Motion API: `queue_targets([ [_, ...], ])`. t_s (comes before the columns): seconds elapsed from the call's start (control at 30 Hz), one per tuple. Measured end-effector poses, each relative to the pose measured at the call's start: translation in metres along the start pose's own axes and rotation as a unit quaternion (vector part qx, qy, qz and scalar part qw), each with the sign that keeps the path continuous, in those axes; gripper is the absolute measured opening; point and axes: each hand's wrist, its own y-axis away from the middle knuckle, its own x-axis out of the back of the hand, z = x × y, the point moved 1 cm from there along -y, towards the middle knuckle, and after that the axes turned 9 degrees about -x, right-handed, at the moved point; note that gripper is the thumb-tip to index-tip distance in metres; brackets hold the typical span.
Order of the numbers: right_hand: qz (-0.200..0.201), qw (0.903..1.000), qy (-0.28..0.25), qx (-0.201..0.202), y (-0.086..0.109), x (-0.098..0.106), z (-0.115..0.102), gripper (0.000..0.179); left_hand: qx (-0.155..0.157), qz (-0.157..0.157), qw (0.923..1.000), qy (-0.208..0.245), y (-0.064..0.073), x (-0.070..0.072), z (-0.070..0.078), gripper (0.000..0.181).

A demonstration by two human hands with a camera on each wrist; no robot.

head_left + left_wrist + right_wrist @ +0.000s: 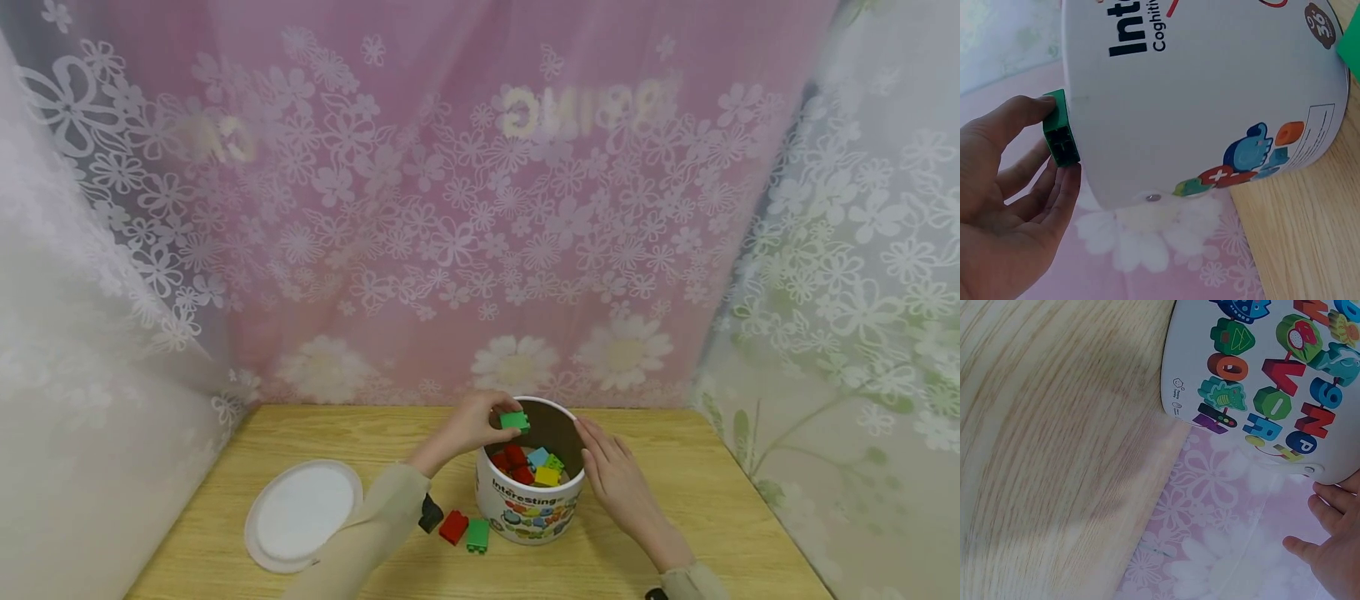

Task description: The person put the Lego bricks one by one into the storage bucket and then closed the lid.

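My left hand [472,423] pinches a green toy brick [514,421] between thumb and fingers, over the left side of the bucket's mouth. In the left wrist view the brick's hollow underside shows beside the bucket wall. The round white bucket [489,500] stands upright without its lid. Inside lie several bricks, among them a red brick [515,454], a yellow brick [547,477] and a light blue brick [537,457]. My right hand [618,483] rests against the bucket's right rim with extended fingers, holding nothing.
A round white lid [303,510] lies on the wooden table [720,508] at the left. In front of the bucket are a red brick [453,527], a green brick [477,536] and a black piece [430,514], partly behind the left sleeve. A floral curtain [480,250] hangs behind.
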Motion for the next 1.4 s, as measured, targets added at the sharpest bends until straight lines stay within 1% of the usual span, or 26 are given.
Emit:
queue_targets([
  [0.13,0.001,1.0,0.001,0.003,-0.001,0.0,-0.001,0.049,0.001,-0.002,0.9999,-0.016,-0.005,-0.009,-0.003,0.031],
  [0.23,0.001,1.0,0.002,0.007,-0.001,0.0,-0.001,0.049,0.008,-0.005,0.9998,-0.02,-0.008,-0.017,-0.006,0.032],
  [0.4,-0.001,1.0,-0.001,0.006,-0.001,-0.001,-0.001,0.048,0.021,-0.007,0.9998,0.001,-0.01,-0.025,-0.01,0.031],
  [0.6,0.005,1.0,-0.002,0.008,-0.001,-0.002,-0.001,0.048,0.029,-0.01,0.9994,0.015,-0.009,-0.028,-0.01,0.031],
  [1.0,0.006,1.0,0.0,0.006,0.0,0.0,-0.002,0.049,0.032,-0.015,0.9994,0.002,-0.014,-0.032,-0.009,0.031],
  [1.27,0.008,1.0,-0.001,0.004,0.0,-0.001,-0.001,0.05,0.027,-0.013,0.9994,-0.017,-0.019,-0.037,-0.008,0.032],
  [1.4,0.005,1.0,-0.002,0.003,0.001,-0.001,-0.001,0.047,0.027,-0.001,0.9996,-0.004,-0.019,-0.036,-0.007,0.033],
])
